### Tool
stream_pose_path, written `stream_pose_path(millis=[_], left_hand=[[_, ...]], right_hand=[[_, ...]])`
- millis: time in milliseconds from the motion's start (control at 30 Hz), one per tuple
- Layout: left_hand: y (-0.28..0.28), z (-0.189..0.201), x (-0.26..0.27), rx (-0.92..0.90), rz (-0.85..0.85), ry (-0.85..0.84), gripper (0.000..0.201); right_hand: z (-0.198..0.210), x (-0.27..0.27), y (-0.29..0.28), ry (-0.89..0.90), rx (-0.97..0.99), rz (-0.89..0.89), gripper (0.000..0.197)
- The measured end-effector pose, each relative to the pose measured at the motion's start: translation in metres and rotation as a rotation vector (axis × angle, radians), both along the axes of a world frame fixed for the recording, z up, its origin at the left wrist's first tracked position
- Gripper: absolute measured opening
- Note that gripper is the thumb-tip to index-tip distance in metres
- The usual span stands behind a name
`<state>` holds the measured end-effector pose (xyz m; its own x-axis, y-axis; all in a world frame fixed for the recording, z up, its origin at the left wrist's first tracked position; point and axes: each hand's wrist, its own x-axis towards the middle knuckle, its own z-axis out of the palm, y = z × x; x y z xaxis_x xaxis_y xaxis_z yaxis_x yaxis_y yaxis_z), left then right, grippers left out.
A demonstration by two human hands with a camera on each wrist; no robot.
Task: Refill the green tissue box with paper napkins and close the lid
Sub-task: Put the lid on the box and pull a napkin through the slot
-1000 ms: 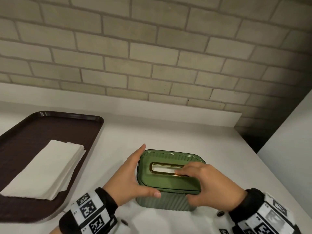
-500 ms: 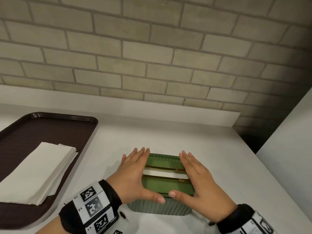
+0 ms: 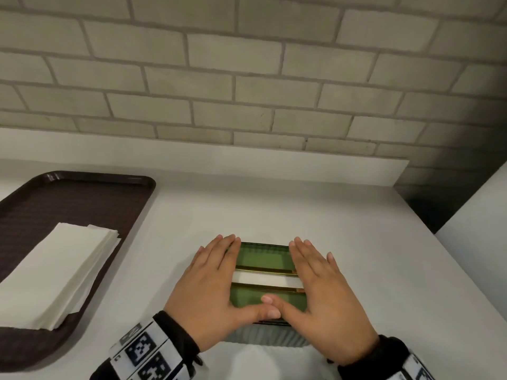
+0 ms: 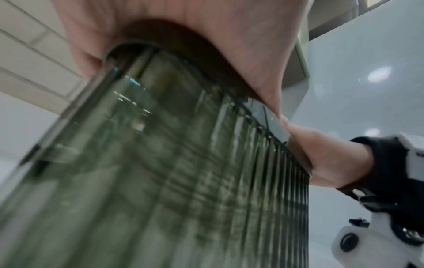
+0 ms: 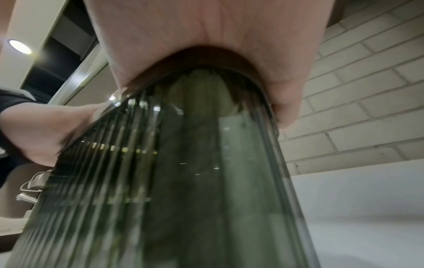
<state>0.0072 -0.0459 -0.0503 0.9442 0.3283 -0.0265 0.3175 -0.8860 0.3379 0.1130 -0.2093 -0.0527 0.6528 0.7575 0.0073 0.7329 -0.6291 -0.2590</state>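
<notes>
The green tissue box (image 3: 264,260) stands on the white counter near the front edge, its lid on top with a white napkin showing in the gold-rimmed slot (image 3: 267,279). My left hand (image 3: 208,286) lies flat on the lid's left end, fingers straight. My right hand (image 3: 323,292) lies flat on the right end. The two thumbs meet along the lid's near edge. In the wrist views the ribbed green wall (image 4: 160,172) (image 5: 172,181) fills the frame under each palm. A stack of white napkins (image 3: 55,275) lies on the brown tray.
The brown tray (image 3: 90,196) sits at the left of the white counter (image 3: 274,212). A brick wall (image 3: 247,78) with a low white ledge backs the counter. A white surface (image 3: 480,229) rises at the right, past the counter's right edge.
A second ago the left hand held the box's side and the right fingers were at the slot. Both hands now press flat on the lid and the thumbs have come together.
</notes>
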Motion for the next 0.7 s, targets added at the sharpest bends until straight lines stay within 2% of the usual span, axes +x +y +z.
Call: stream_pose_path(millis=[233,367,467,567,700], left_hand=[[-0.002,-0.002,0.002,0.071,0.008,-0.002,0.13],[-0.003,-0.002,0.002,0.021,0.038,-0.024,0.116],[0.0,-0.002,0.002,-0.061,0.031,-0.017,0.124],[0.004,-0.002,0.001,-0.104,0.007,-0.008,0.135],[0.003,-0.001,0.0,-0.135,0.01,-0.026,0.135]], right_hand=[[-0.006,-0.002,0.0,-0.005,-0.021,-0.024,0.106],[-0.003,-0.002,0.002,-0.027,-0.022,-0.023,0.103],[0.0,-0.002,-0.001,-0.028,-0.068,0.034,0.1],[-0.001,0.005,-0.003,0.048,0.025,0.14,0.085],[0.005,0.026,-0.001,0.169,0.135,0.345,0.049]])
